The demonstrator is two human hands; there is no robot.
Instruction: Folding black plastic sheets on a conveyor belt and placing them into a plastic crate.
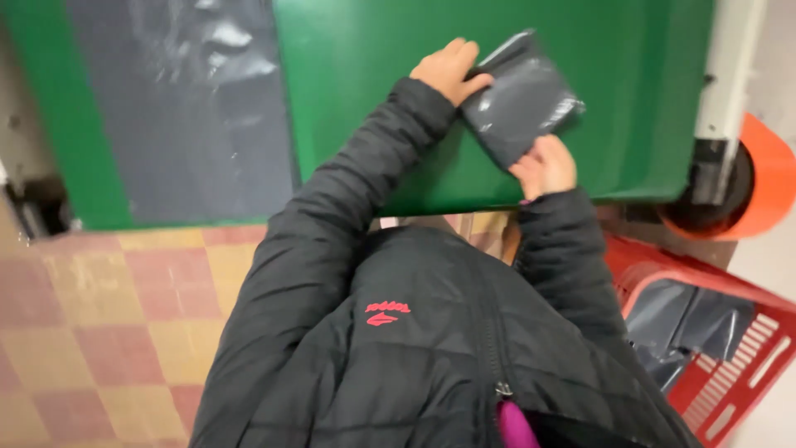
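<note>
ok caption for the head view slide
Both hands, left and right, hold a grey plastic mailer over a green table.

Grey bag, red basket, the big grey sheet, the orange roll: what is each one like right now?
Grey bag: folded flat on the green table, held at both ends.
Left hand: grip shut on the bag's top edge.
Right hand: grip shut on its lower corner.
Red basket: holds more grey bags.
Grey sheet: spread flat, wrinkled.
Orange roll: wound up.
</note>
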